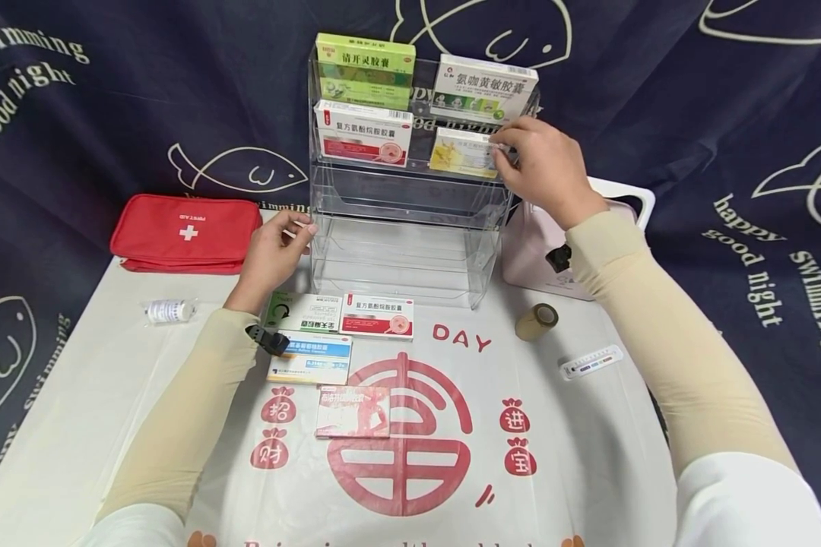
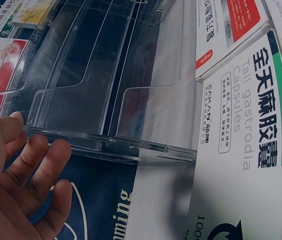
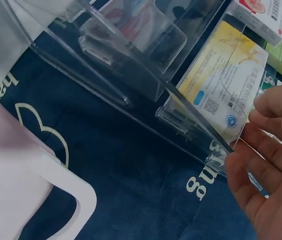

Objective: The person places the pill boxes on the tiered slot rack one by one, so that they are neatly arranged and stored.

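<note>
A clear tiered display rack (image 1: 410, 262) stands at the back of the table, with medicine boxes in its upper tiers. My right hand (image 1: 543, 163) pinches the right end of a yellow-and-white medicine box (image 1: 454, 154), which sits in the rack's second tier from the top. In the right wrist view, the thumb is at the edge of this box (image 3: 226, 80). My left hand (image 1: 277, 251) is at the rack's left side, fingers loosely bent, fingertips right at the clear edge. Beside the yellow-and-white box is a red-and-white box (image 1: 362, 135); above are a green box (image 1: 366, 72) and a white-green box (image 1: 484, 90).
Flat on the table lie a white-green box (image 1: 308, 313), a red-and-white box (image 1: 378, 315), a blue-and-white box (image 1: 315, 361) and a pink box (image 1: 353, 412). Around them are a red first-aid pouch (image 1: 188, 232), white roll (image 1: 169, 311), tape roll (image 1: 537, 321), thermometer strip (image 1: 591, 362) and pale pink container (image 1: 540, 251).
</note>
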